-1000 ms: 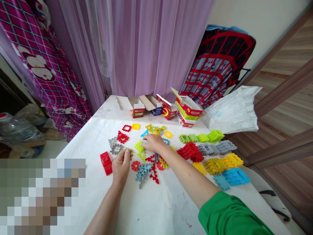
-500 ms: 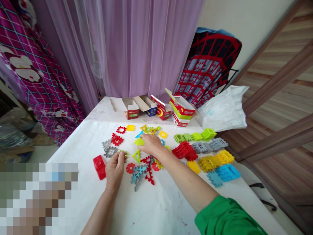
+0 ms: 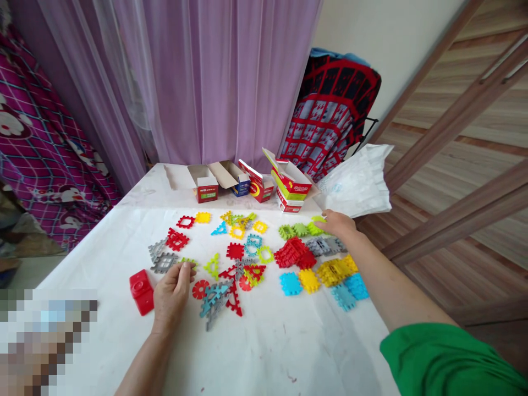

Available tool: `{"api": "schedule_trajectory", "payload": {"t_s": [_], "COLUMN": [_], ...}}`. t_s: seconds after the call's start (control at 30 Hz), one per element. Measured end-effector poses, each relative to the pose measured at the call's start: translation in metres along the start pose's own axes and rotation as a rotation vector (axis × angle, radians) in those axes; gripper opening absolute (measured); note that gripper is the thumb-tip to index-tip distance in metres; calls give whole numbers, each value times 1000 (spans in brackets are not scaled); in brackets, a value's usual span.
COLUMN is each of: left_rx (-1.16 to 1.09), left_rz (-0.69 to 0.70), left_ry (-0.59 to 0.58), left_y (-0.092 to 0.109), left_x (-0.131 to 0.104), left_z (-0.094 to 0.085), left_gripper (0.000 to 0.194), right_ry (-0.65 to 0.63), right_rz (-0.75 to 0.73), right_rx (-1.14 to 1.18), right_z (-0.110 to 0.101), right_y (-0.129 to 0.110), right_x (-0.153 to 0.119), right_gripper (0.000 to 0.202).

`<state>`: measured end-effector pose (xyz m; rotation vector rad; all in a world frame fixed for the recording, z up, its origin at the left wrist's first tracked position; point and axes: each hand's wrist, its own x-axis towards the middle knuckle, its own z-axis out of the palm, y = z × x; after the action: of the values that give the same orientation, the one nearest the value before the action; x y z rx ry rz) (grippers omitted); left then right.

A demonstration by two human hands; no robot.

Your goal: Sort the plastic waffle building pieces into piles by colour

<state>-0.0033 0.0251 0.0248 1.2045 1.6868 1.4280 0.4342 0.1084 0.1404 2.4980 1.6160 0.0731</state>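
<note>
My left hand (image 3: 173, 297) is low over the white-covered table with its fingers curled together. Its fingertips are against a lime green toothed piece (image 3: 188, 260); whether they grip it is hidden. Just beside are a grey square tile (image 3: 164, 263), a lime green triangle (image 3: 212, 266) and a red round piece (image 3: 200, 289). My right hand (image 3: 339, 225) reaches to the far right, fingers closed on a lime green plastic tile (image 3: 318, 219) at the end of a row of green tiles (image 3: 300, 230). The red tile pile (image 3: 292, 254) and grey tiles (image 3: 324, 246) lie nearer me.
Open cardboard boxes (image 3: 206, 192) stand along the back, with a stacked pair (image 3: 292, 190) and a white bag (image 3: 357, 181) at the right. A red container (image 3: 141, 291) is at the left. Yellow tiles (image 3: 335, 271) and blue tiles (image 3: 291, 284) lie at right; mixed pieces (image 3: 214, 300) fill the middle.
My right hand has carried a lime green tile from the middle pieces rightward to the green row. My left hand stays near the same spot. The view has turned slightly right.
</note>
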Motion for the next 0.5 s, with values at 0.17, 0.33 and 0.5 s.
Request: {"api": "schedule_trajectory", "payload": {"t_s": [0.17,0.33,0.5], "left_rx": [39,50,37], "left_rz": [4,-13,4], "left_ry": [-1,10,13], "left_y": [0,0,6], "left_x": [1,1,-1], "left_z": [-1,-2,-1], "left_gripper": [42,43,41], "right_ry": [-9,-25,-30], "right_rz": [-4,-20,4], "right_rx": [-62,-71,-60], "right_z": [12,22,28], "right_y": [0,-3,0], "right_x": [4,6,6], "right_gripper": [49,48,48]}}
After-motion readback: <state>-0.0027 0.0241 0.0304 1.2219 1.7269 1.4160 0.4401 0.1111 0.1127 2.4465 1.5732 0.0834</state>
